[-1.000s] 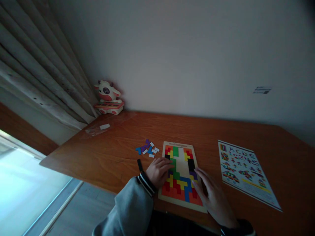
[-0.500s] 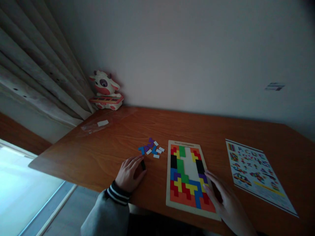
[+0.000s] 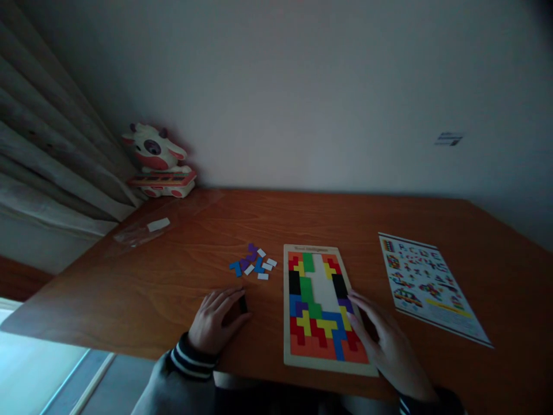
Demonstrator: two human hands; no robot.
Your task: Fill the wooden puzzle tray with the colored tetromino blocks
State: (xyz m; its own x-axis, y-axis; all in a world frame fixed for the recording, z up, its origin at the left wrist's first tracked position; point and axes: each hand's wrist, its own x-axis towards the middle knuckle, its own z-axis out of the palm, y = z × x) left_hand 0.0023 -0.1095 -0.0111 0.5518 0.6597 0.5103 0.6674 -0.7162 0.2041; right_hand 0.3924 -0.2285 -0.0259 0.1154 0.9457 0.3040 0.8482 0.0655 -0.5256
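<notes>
On the table lies a wooden puzzle board, partly filled with coloured block pieces, its pale bare base showing in the upper middle. My left hand is left of the board, low over the table, with a black puzzle piece between thumb and fingers. Just beyond it lie loose purple pieces, blue pieces and several white pieces. At the board's right edge is my right hand, thumb and fingers apart, fingertips at the purple and yellow pieces; I see nothing held in it.
A printed pattern sheet lies right of the board. At the back left stands a cow toy with a keyboard, near the curtain. A clear plastic bag with a white label rests before it. The wall bounds the table behind.
The view has turned slightly right, so everything sits farther left. My left hand has drawn a little toward me from the loose pieces, the black piece still in it. My right hand stays at the board.
</notes>
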